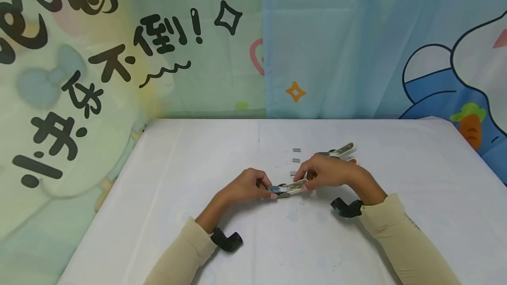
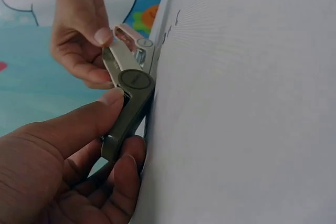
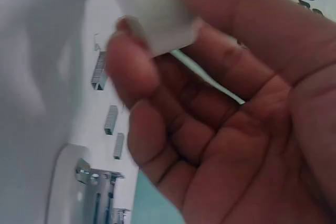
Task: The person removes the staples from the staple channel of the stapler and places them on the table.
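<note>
A small stapler (image 1: 287,187) is swung open above the white table (image 1: 198,166) at centre. My left hand (image 1: 266,189) grips its grey-green base (image 2: 125,121), thumb on top and fingers curled beneath. My right hand (image 1: 306,179) pinches the stapler's white upper arm (image 2: 127,39) between thumb and fingertips; in the right wrist view that white arm (image 3: 157,17) is a blur against the fingers (image 3: 131,72). Three short strips of staples (image 1: 296,160) lie just beyond the hands, also visible as grey staple strips (image 3: 110,120).
A second stapler (image 1: 341,149) lies open behind my right hand, its metal channel (image 3: 92,190) showing. Loose single staples are scattered around the hands. A printed cartoon curtain (image 1: 158,43) hangs behind the table's far edge.
</note>
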`<state>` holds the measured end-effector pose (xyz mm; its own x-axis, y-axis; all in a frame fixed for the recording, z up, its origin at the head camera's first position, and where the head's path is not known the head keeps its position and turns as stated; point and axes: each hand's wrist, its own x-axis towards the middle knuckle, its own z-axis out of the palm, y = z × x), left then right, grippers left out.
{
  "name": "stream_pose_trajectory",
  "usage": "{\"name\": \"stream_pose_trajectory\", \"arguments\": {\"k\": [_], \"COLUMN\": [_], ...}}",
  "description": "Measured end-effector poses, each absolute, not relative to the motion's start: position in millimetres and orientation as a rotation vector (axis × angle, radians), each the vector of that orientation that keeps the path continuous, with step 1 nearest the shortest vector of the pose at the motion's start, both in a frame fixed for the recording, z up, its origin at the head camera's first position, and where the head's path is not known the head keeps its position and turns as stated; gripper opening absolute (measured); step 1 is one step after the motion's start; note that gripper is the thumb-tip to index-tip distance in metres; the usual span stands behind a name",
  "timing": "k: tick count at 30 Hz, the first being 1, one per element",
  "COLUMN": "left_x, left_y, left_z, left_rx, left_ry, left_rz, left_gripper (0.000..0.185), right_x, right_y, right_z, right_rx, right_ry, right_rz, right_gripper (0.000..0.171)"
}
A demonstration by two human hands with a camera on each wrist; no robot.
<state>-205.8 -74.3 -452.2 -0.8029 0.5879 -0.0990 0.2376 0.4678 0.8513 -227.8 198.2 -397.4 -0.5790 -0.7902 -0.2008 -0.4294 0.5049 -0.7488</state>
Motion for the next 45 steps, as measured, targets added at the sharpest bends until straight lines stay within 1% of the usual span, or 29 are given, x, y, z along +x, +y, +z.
{"name": "stream_pose_trajectory", "arguments": {"k": [8, 16, 20, 23, 28, 33, 42, 45], "left_x": [-204.9, -209.0, -212.3, -214.4, -214.5, -212.6, -210.8, -209.3], "left_y": [-60.6, -24.2, -7.2, 3.7, 21.8, 35.8, 38.5, 37.1], "left_z": [-457.7, -450.5, -451.0, -451.0, -446.8, -449.1, -445.3, -442.0], "left_rx": [0.812, 0.965, 1.0, 0.992, 0.956, 0.892, 0.928, 0.941], "left_ry": [2.412, 2.485, 2.51, 2.531, 2.565, 2.633, 2.711, 2.678], "left_rz": [1.193, 1.15, 1.089, 1.072, 1.064, 0.986, 0.814, 0.808], "left_gripper": [0.017, 0.017, 0.018, 0.018, 0.017, 0.021, 0.024, 0.032], "right_x": [-224.7, -227.2, -225.0, -223.8, -225.3, -227.5, -229.4, -226.1], "right_y": [203.6, 231.1, 239.9, 245.3, 254.5, 255.9, 245.0, 244.9], "right_z": [-387.7, -366.7, -356.3, -350.6, -347.3, -350.7, -351.9, -347.3], "right_rx": [-0.961, -0.87, -0.82, -0.771, -0.612, -0.491, -0.456, -0.416], "right_ry": [2.315, 2.362, 2.362, 2.364, 2.392, 2.422, 2.456, 2.469], "right_rz": [-0.771, -0.734, -0.715, -0.702, -0.632, -0.543, -0.418, -0.374], "right_gripper": [0.023, 0.023, 0.022, 0.022, 0.026, 0.022, 0.022, 0.018]}}
